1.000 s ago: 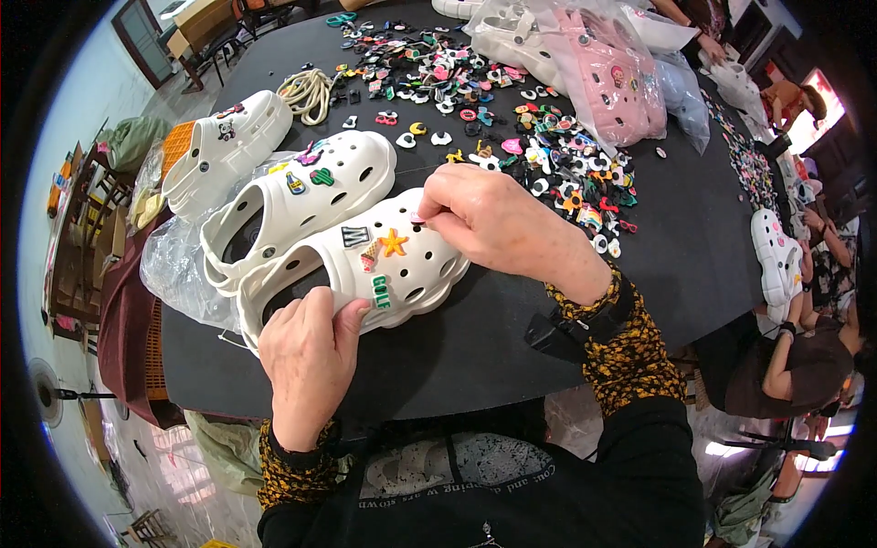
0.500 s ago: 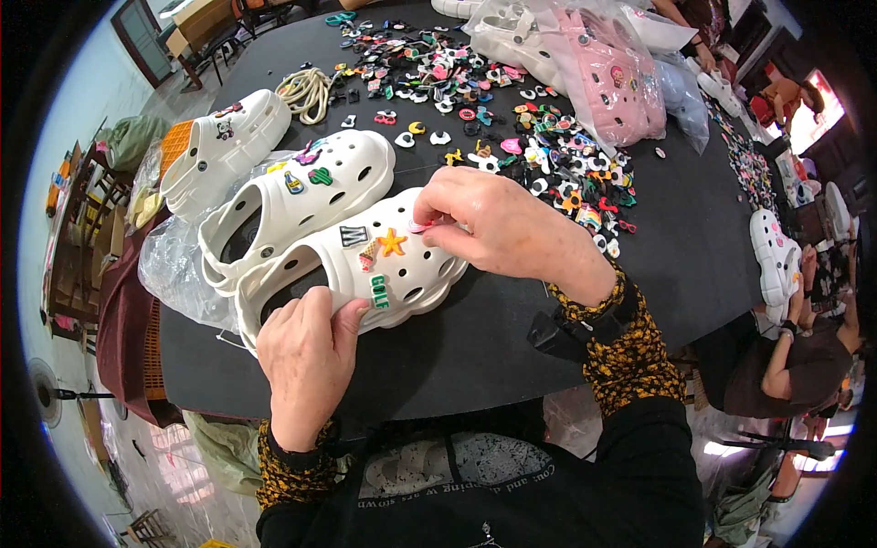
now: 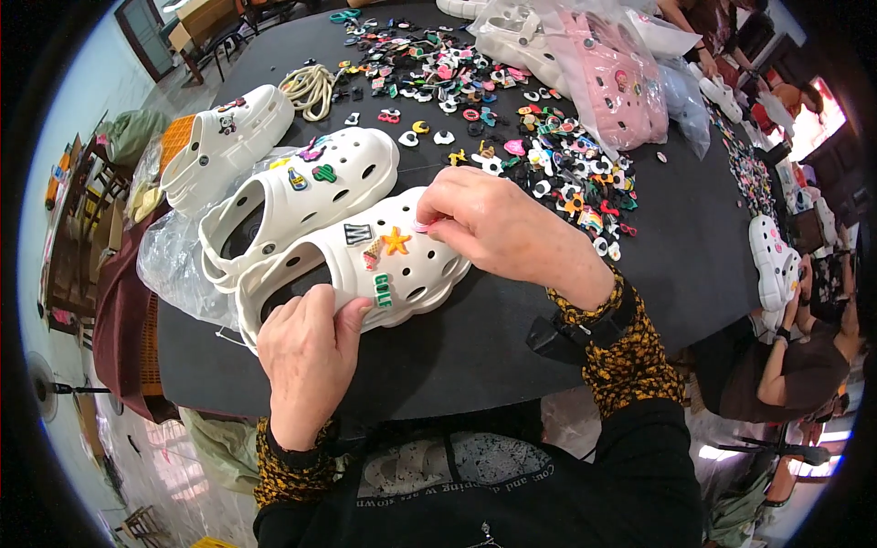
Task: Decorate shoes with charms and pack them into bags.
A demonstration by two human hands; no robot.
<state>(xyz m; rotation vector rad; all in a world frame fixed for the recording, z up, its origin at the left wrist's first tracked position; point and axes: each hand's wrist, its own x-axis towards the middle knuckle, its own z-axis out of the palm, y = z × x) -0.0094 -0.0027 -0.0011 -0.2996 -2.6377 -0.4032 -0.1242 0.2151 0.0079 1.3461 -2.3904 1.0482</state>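
- A heap of small coloured shoe charms is being spread over the black table.
- Pink clogs in a clear bag are being kept behind.
- A coiled cord is being left nearby.

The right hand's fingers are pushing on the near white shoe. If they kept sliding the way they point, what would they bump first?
Probably the orange star charm on the near white clog. The right hand points left across the clog's top, fingertips pinching something pink just right of the star. Depth is hard to judge.
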